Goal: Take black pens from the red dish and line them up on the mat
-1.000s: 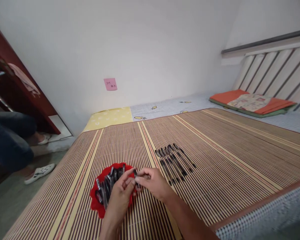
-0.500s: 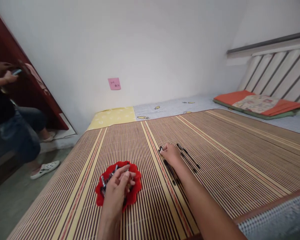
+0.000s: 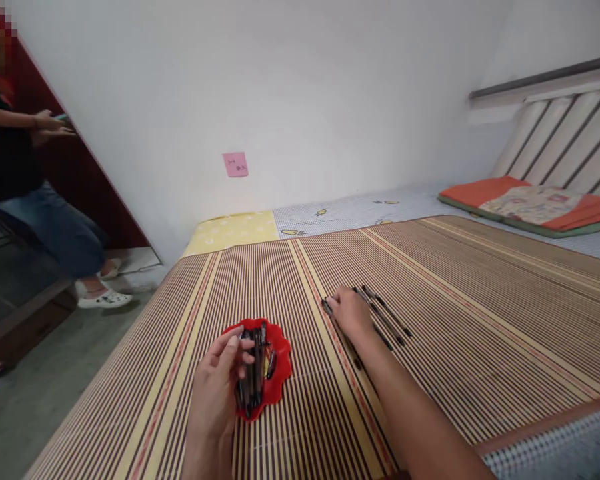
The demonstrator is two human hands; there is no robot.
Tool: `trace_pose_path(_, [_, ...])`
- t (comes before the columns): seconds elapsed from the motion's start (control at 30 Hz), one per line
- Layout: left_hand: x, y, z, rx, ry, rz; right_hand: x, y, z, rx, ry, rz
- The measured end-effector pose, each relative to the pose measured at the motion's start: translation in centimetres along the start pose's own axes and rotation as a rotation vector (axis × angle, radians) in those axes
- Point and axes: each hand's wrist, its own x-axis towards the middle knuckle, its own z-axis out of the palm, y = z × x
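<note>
My left hand is over the left side of a red scalloped dish. Its fingers are loosely bent and apart, close to several dark pens lying lengthwise in the dish. I see no pen clearly gripped by it. Further right, my right hand rests low over the striped mat. Its fingers are pinched at the upper end of a black pen that lies slanting on the mat. Just to the right of that hand, several more black pens lie side by side at a similar slant.
The striped bamboo mat covers a bed along a white wall with a pink note. A folded orange cloth lies at the back right by a slatted headboard. Another person stands at the left by a dark red door.
My right hand has moved slightly right, and more pens lie to its right. The left hand has shifted left, exposing the pens in the dish. The other person has moved right.
</note>
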Motion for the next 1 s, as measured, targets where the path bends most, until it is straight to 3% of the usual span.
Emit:
trace_pose_path(0.07, [0.2, 0.2, -0.5, -0.048, 0.046, 0.032, -0.8, 1.3, -1.6, 0.129, 0.087, -0.007])
trace_pose_path(0.17, [0.6, 0.6, -1.4, -0.138, 0.102, 0.058, -2.9, 3.2, -3.5, 0.518, 0.224, 0.015])
trace_pose_path(0.23, [0.8, 0.8, -2.0, -0.202, 0.142, 0.056, -4.6, 4.0, -4.3, 0.739, 0.216, 0.066])
trace_pose_path(0.3, [0.9, 1.0, -2.4, -0.282, 0.162, 0.049, -6.2, 4.2, -4.6, 0.819, 0.085, 0.097])
trace_pose_path(0.4, [1.0, 1.3, -2.8, -0.416, 0.165, 0.027, -8.0, 3.4, -4.7, 0.651, -0.186, -0.019])
trace_pose_path(0.47, [1.0, 1.4, -3.0, -0.499, 0.173, -0.015, -8.9, 2.1, -4.6, 0.517, -0.279, -0.147])
trace_pose_path(0.7, [0.9, 1.6, -3.4, -0.586, 0.218, -0.051, -10.5, -5.7, -2.4, 0.494, -0.394, -0.295])
trace_pose_path(0.87, [0.9, 1.7, -3.6, -0.593, 0.227, -0.067, -10.4, -11.5, 1.4, 0.138, -0.405, -0.318])
trace_pose_path(1.0, [1.0, 1.6, -3.7, -0.591, 0.22, -0.063, -10.1, -13.5, 3.7, 0.013, -0.422, -0.308])
